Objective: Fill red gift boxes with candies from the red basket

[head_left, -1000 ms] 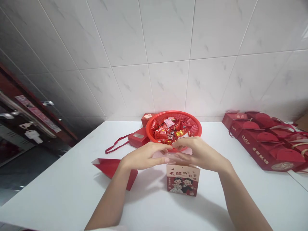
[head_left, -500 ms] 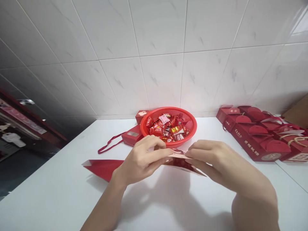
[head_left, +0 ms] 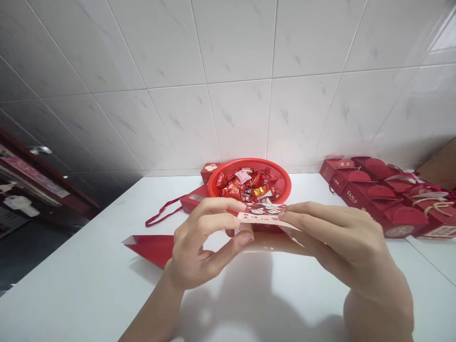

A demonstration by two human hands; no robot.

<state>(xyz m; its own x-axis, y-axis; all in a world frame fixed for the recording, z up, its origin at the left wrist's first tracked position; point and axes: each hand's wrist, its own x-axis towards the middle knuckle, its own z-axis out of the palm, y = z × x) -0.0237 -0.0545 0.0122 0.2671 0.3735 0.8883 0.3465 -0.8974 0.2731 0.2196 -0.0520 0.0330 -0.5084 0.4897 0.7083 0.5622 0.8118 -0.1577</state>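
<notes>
A printed red and white card box (head_left: 265, 213), partly folded, is held above the white table in front of the basket. My left hand (head_left: 208, 240) grips its left side, fingers on the top edge and thumb below. My right hand (head_left: 335, 237) has its fingers pressed on the right part of the top and along the side. The fingers hide part of the card. A red folded paper piece (head_left: 153, 247) lies to the left, partly behind my left hand. The red basket (head_left: 285, 183) behind the hands holds several wrapped sweets (head_left: 245, 185).
Several red boxes with rounded flaps (head_left: 384, 199) stand at the right. Left of the basket are a small red box (head_left: 209, 172) and another red box (head_left: 194, 198) with a ribbon (head_left: 162, 216). The tiled wall (head_left: 238, 118) rises behind the white table (head_left: 107, 266).
The card box has tilted so its printed top shows more. My left fingers have spread, the thumb now lower on its side, and my right hand has shifted slightly with it.
</notes>
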